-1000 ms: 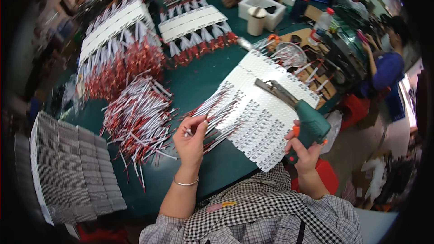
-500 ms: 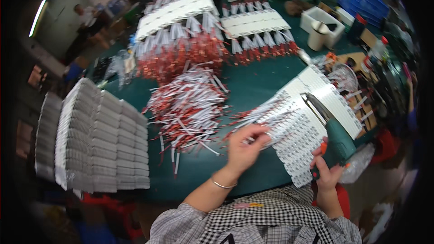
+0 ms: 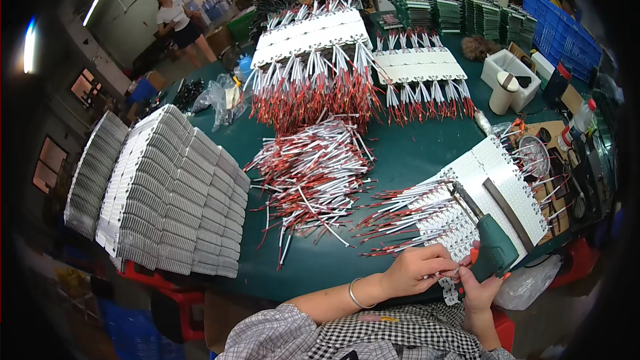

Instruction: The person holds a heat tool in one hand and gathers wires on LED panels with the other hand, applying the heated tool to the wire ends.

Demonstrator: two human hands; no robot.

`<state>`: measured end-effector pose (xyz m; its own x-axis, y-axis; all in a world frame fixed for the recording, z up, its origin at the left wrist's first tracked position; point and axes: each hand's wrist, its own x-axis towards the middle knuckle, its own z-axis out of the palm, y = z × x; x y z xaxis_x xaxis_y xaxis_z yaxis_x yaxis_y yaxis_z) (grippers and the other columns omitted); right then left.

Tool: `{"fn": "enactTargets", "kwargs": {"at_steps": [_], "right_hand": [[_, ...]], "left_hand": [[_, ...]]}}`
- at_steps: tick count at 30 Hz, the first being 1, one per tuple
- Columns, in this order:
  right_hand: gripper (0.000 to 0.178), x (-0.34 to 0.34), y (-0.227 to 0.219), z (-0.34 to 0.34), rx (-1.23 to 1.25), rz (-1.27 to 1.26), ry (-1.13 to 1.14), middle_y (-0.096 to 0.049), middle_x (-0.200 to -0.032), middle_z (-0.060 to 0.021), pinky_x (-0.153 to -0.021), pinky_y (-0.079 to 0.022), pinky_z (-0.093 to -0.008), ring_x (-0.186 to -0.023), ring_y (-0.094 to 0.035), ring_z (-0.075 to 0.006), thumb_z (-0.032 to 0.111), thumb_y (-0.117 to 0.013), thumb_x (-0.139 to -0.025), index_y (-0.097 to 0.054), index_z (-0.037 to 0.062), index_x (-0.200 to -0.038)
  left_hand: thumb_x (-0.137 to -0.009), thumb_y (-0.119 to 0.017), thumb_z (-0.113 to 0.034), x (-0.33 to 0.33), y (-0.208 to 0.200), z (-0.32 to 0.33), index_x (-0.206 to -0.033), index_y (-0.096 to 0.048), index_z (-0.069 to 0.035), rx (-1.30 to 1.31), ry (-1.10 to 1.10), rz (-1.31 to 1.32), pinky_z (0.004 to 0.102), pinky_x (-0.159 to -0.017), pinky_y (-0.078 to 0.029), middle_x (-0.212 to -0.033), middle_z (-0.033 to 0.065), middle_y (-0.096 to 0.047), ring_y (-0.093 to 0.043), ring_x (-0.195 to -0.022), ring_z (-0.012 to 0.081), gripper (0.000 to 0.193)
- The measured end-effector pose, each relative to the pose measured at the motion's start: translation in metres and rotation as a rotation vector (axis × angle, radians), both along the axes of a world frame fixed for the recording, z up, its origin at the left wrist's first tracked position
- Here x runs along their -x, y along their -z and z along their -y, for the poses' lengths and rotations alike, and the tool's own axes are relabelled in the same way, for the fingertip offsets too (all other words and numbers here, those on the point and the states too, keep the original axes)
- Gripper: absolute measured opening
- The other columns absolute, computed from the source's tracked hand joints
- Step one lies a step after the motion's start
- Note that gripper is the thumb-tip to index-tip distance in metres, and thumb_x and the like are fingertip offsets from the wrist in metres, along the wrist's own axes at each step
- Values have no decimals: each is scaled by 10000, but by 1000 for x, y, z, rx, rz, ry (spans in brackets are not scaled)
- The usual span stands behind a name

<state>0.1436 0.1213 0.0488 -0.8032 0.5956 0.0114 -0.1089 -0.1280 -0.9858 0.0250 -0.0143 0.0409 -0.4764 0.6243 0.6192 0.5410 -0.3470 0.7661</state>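
Note:
In my right hand (image 3: pixel 479 288) is a dark green soldering gun (image 3: pixel 497 243), pistol-shaped with a slim dark metal nose and orange parts. The nose points away over a white perforated panel (image 3: pixel 497 160). My left hand (image 3: pixel 421 268) is closed in a pinch on a thin white wire, mostly hidden by the fingers. Its fingertips meet those of my right hand at the panel's near end. Red-and-white wires (image 3: pixel 407 213) fan out from the panel's left side. A dark flat bar (image 3: pixel 507 212) lies across the panel, right of the tool.
Loose red-and-white wires (image 3: pixel 313 167) are heaped mid-table. Behind stand wired white panels (image 3: pixel 310 35) and a smaller set (image 3: pixel 423 65). Stacked white panels (image 3: pixel 177 187) rise at left. A white foam box (image 3: pixel 513 73), a cup (image 3: pixel 503 95) and a blue crate (image 3: pixel 560 37) sit far right.
My left hand has moved right and slightly down, from beside the wires to meet my right hand. The view has tilted and shifted. The soldering gun stays in my right hand.

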Motion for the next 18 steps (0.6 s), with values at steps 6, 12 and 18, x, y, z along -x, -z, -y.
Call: {"fn": "enactTargets", "kwargs": {"at_steps": [6,12,18], "right_hand": [[545,0,0,-6,9,13,-24,-596,-863,-103,-616,-523,-261,-692,-604,-137,-126,-617,-741,-454,-42,-1255],[525,0,0,-8,15,3,-27,-594,-842,-90,-600,-516,-260,-669,-598,-131,-119,-620,-748,-459,-42,-1242],[524,-6,1,-6,68,59,-37,-587,-831,-94,-559,-511,-253,-617,-579,-131,-77,-612,-736,-448,-36,-1233]], "left_hand": [[-648,-674,91,1,1,2,-967,-699,-49,59,-41,-82,298,-530,-475,-815,79,-639,-629,-652,212,349],[-563,-646,75,-1,7,-1,-976,-707,-45,71,-79,-176,317,-514,-471,-819,76,-649,-618,-625,213,434],[-568,-638,8,-4,8,-3,-990,-701,-15,35,-197,-272,309,-490,-457,-831,96,-657,-596,-597,208,428]]}}
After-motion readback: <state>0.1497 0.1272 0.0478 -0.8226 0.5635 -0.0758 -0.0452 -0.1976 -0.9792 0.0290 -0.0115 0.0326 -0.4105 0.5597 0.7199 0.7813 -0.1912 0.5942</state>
